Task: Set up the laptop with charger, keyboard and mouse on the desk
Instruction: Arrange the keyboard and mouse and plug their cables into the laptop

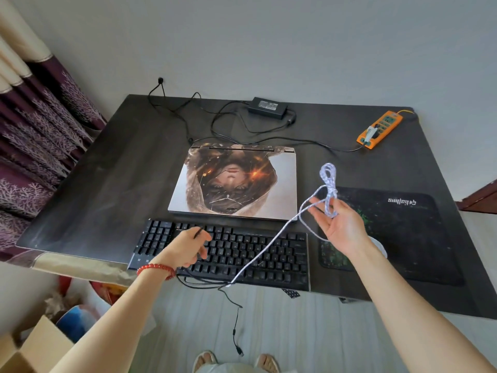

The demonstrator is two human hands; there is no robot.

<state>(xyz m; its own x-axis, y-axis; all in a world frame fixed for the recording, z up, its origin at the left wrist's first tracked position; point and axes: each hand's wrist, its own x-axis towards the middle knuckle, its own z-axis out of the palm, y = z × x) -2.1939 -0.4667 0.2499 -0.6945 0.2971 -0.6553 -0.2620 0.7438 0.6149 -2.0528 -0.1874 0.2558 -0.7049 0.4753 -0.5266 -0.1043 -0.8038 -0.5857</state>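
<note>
The closed laptop (233, 181) sits mid-desk, keyboard (223, 254) at its 6 o'clock, charger brick (267, 107) at 12. Right hand (340, 224) pinches a bundled white cable (328, 189); left hand (185, 247) fingers close on a black cable (199, 285). Neither appears plugged in; lid unopened.

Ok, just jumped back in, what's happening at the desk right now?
A person is sorting out cables. The right hand holds up a bundled white braided cable over the mouse pad, while the left hand grips a black cable above the keyboard, its plug dangling off the desk edge. The laptop lies closed. The charger brick sits behind it, near the orange power strip.
</note>
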